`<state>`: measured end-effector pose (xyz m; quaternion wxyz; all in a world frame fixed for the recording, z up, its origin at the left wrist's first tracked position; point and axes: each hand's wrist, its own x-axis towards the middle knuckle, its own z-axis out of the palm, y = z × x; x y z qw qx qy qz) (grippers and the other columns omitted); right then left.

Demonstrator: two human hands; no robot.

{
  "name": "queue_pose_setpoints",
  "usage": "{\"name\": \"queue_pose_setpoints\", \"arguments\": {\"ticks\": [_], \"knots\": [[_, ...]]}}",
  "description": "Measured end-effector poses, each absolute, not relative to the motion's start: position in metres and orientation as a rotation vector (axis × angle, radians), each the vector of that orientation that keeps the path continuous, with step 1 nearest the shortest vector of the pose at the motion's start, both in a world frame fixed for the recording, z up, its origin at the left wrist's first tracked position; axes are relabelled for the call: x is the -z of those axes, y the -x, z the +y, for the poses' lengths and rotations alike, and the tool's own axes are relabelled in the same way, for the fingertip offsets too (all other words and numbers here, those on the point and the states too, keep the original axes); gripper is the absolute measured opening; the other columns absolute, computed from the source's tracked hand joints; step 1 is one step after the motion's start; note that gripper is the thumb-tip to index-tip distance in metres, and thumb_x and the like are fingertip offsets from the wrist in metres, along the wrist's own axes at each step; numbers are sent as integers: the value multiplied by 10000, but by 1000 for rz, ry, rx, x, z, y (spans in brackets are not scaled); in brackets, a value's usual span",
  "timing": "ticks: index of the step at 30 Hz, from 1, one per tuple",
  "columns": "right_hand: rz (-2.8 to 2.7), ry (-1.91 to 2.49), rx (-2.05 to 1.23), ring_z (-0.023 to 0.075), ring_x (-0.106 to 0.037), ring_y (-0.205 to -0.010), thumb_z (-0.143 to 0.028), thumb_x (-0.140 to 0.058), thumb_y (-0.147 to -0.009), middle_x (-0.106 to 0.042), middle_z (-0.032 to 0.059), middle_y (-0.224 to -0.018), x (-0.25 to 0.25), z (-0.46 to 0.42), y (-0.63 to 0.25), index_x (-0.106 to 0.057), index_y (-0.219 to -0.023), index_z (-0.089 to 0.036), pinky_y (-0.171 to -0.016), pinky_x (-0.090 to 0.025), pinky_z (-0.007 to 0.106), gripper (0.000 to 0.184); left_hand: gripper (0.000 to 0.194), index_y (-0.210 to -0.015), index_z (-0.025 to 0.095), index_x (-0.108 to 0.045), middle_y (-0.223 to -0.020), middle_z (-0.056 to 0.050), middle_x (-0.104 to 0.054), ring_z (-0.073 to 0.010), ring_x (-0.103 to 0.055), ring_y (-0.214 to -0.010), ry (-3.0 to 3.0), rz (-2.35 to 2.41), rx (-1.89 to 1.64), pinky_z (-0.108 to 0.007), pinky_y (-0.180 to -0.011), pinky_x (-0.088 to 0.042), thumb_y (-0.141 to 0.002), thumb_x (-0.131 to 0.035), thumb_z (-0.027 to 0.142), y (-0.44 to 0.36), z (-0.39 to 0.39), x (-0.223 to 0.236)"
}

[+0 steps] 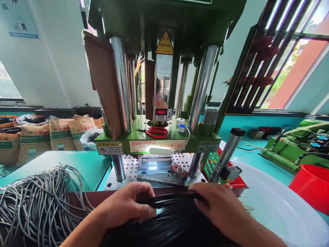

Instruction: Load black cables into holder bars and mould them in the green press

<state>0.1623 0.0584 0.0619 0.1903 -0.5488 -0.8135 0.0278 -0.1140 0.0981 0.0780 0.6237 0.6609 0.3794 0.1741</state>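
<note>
Both hands grip a bundle of thin black cables (174,198), stretched roughly level between them in front of the machine. My left hand (128,202) is closed around its left end, thumb on the near side. My right hand (218,200) has its fingers wrapped over the right end. Below the hands lies a dark, shiny mass of black strands (169,226), partly hidden by my forearms. Just beyond the bundle, a metal mould (154,168) sits on the perforated bed of a green press (123,140). A lamp lights the mould from above.
Red-handled scissors (156,132) and a blue-and-white tape roll (181,128) lie on the press ledge. A heap of grey-black cables (43,202) covers the left table. At right are a tilted metal cylinder (228,151), a white tub (272,206) and a red bucket (312,188).
</note>
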Motion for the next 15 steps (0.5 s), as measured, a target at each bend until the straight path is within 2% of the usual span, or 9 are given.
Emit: {"name": "queue_pose_setpoints", "arguments": {"ticks": [5,8,12,15], "knots": [[-2341,1700,164,225,-675,-856,-127,-485,-795,-716,39,-984,-54,52,-231,-644,-1036,-262,-693,-515,335,319,228,-832,177,-517,-530,83,-490,-54,-409,-416,-1555,902,-358,-182,-417,-246,-740,-663,326,114,96,-76],[-2313,1715,272,235,-667,-875,-151,-507,-809,-707,55,-1001,-56,50,-247,-642,-1045,-250,-725,-515,352,290,245,-891,183,-524,-494,96,-483,-49,-396,-388,-1566,915,-322,-173,-393,-221,-742,-664,318,113,96,-76],[-2338,1635,327,224,-656,-872,-159,-495,-824,-705,39,-977,-58,49,-259,-641,-1032,-271,-747,-506,343,279,243,-882,171,-540,-639,48,-592,-39,-413,-394,-1509,870,-326,-173,-376,-235,-754,-647,349,113,97,-78],[-2211,1671,466,232,-644,-825,-166,-476,-826,-689,67,-946,-59,45,-270,-615,-1045,-230,-729,-493,357,268,303,-932,168,-581,-659,47,-588,-43,-408,-413,-1521,892,-284,-178,-395,-259,-735,-664,382,115,97,-78]]}}
